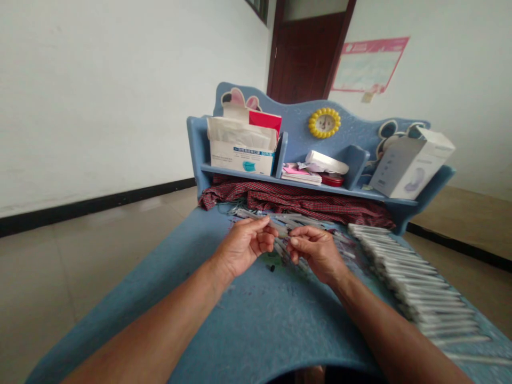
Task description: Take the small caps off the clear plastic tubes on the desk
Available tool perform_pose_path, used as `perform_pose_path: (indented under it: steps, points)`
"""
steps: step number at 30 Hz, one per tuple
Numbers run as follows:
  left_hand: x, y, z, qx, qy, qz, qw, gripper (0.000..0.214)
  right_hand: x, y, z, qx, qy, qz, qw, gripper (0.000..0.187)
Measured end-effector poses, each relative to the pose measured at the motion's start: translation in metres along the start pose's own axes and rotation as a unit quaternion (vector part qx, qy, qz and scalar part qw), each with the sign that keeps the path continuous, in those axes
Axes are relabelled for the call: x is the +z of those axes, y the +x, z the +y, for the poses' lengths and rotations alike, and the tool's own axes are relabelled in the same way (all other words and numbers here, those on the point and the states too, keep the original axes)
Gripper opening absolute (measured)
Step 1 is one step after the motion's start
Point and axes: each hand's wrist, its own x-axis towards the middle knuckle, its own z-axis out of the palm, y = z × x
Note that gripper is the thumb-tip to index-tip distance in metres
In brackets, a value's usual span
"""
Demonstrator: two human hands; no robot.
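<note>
Above the blue desk [256, 320], my left hand [253, 241] pinches a slim translucent pen barrel [280, 229] between thumb and fingers. My right hand [316, 249] is closed in a pinch at the barrel's right end; whether it also holds a smaller part is too blurred to tell. Behind and beneath both hands lies a loose pile of similar translucent pen pieces [302, 218], partly hidden by the fingers. A small black cap [272, 268] rests on the desk just below the hands.
Many whitish pens [420, 282] lie stacked in a long row at the right. A red checked cloth [296, 197] stretches under the shelf [256, 176]. On the shelf stand a mask box [242, 154], a white box [414, 162] and small items; a yellow clock [324, 123] hangs above.
</note>
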Motion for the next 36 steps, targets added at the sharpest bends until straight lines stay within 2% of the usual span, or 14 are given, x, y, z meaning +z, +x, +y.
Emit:
perform_pose_path:
  steps: [3,10,15,23,31,36]
  points:
    - [0.0014,-0.0002,0.0007,-0.001,0.007,0.002,1.0,0.014,0.0023,-0.0008,0.001,-0.02,-0.024,0.013,0.999,0.021]
    - [0.0038,-0.0017,0.001,-0.011,0.031,-0.001,0.999,0.014,0.0067,-0.0026,-0.0035,-0.041,-0.051,0.024,0.998,0.016]
    - [0.0033,-0.0022,-0.0001,-0.006,0.04,-0.004,0.999,0.013,0.0068,-0.0026,-0.0046,-0.031,-0.023,0.03,0.999,0.015]
    - [0.004,-0.0032,-0.0016,0.005,0.057,-0.004,0.998,0.009,0.0066,-0.0028,-0.003,-0.042,-0.042,0.029,0.998,0.014]
    - [0.0081,-0.0057,-0.0012,0.024,0.105,0.004,0.994,0.013,0.0076,-0.0046,-0.0044,-0.024,-0.046,0.029,0.998,0.018]
    - [0.0083,-0.0055,-0.0009,0.002,0.111,0.0,0.994,0.013,0.0068,-0.0044,-0.0042,-0.011,-0.037,0.007,0.999,0.018]
